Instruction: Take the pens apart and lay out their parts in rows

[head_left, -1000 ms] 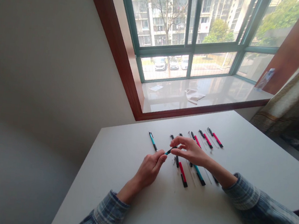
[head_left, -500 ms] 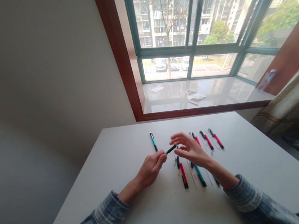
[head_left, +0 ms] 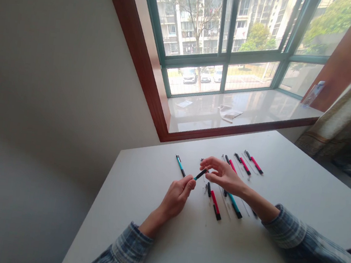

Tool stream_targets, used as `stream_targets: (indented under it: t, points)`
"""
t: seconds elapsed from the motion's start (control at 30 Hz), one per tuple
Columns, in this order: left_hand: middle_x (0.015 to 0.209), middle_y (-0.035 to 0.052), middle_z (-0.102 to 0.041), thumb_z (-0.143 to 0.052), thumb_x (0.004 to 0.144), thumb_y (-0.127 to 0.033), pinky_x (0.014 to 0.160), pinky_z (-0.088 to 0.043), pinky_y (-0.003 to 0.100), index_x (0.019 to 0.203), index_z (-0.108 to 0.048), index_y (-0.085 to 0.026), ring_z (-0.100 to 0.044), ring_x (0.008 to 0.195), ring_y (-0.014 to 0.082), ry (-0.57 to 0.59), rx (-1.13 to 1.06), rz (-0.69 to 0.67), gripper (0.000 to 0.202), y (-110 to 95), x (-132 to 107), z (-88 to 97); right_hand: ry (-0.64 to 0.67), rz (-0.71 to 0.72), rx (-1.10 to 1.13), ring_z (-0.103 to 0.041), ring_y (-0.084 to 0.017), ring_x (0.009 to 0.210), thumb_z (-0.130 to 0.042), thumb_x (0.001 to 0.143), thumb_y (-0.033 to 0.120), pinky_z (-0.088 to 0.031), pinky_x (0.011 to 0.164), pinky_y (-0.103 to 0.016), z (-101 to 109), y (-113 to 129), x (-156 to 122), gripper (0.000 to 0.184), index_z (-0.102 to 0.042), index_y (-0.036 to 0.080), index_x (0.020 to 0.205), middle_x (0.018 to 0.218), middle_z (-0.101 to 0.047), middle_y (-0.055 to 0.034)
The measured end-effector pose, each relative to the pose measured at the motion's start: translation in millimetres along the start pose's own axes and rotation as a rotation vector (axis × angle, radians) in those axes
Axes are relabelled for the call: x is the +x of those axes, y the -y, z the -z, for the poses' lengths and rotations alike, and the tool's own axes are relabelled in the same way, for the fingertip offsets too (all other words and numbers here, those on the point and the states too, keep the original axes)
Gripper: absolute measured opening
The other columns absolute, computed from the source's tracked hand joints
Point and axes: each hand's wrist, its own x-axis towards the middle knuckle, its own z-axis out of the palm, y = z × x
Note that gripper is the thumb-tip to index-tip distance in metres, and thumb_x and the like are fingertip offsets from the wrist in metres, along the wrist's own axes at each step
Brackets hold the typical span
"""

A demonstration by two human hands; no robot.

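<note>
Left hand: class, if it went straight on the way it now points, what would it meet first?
Probably the right hand, which is open beside the black end of the pen, though depth there is hard to judge.

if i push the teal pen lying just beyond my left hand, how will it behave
The teal pen looks slim and straight, so probably light and stiff. Being narrow, it might roll or slide on the smooth-looking table. Pushed nearer, it could bump your left hand.

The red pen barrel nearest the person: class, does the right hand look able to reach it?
Probably yes: the right hand is close by, and the red pen barrel lies uncovered on the table, with nothing across it.
</note>
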Motion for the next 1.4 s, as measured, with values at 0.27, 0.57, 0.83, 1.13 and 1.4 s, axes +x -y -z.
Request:
stream_targets:
  t: [0.27, 0.57, 0.83, 1.13, 1.4]
  points:
    - [0.062, -0.0054, -0.042, -0.037, 0.103, -0.054, 0.057, -0.032, 0.024, 0.077, -0.050, -0.020, -0.041, 0.057, 0.0127, 0.002, -0.014, 0.007, 0.045, 0.7, -0.4, -0.7, -0.057, 0.006, 0.043, -0.064, -0.019, 0.088, -0.076, 0.083, 0.042, -0.053, 0.069, -0.028, -1.1, -3.8, 2.7, 0.031, -0.067, 0.021, 0.103, 0.100, -0.069, -0.0060]
    - [0.062, -0.0055, -0.042, -0.037, 0.103, -0.053, 0.057, -0.032, 0.024, 0.079, -0.053, -0.019, -0.039, 0.057, 0.0122, -0.007, -0.038, 0.005, 0.044, -0.4, -0.8, -0.1, -0.001, 0.011, 0.074, -0.064, -0.025, 0.112, -0.077, 0.083, 0.036, -0.055, 0.087, -0.037, -1.3, 6.6, 0.3, 0.033, -0.066, 0.022, 0.111, 0.118, -0.070, -0.0095]
    - [0.062, -0.0050, -0.041, -0.038, 0.103, -0.052, 0.056, -0.031, 0.023, 0.080, -0.053, -0.019, -0.039, 0.058, 0.0125, 0.011, -0.049, 0.011, 0.042, 2.7, -0.2, -1.2, -0.111, -0.035, 0.066, -0.068, -0.021, 0.090, -0.080, 0.081, 0.044, -0.053, 0.068, -0.030, -1.2, -9.3, 2.4, 0.035, -0.068, 0.020, 0.104, 0.099, -0.074, -0.0083]
    - [0.060, -0.0055, -0.041, -0.039, 0.102, -0.053, 0.055, -0.031, 0.023, 0.080, -0.054, -0.019, -0.038, 0.055, 0.0117, 0.026, -0.144, 0.019, 0.043, 3.0, -0.9, -3.0, 0.009, 0.038, 0.222, -0.068, -0.024, 0.107, -0.075, 0.085, 0.030, -0.057, 0.085, -0.037, -1.8, 2.2, -0.5, 0.032, -0.064, 0.021, 0.114, 0.109, -0.074, -0.0101]
    - [0.060, -0.0052, -0.043, -0.040, 0.101, -0.055, 0.056, -0.033, 0.024, 0.080, -0.055, -0.018, -0.039, 0.056, 0.0121, 0.013, -0.109, 0.032, 0.045, 0.7, -0.7, -2.6, -0.064, -0.002, 0.097, -0.068, -0.019, 0.086, -0.082, 0.080, 0.037, -0.057, 0.079, -0.035, -1.4, -4.9, 1.4, 0.036, -0.068, 0.021, 0.110, 0.092, -0.072, -0.0040]
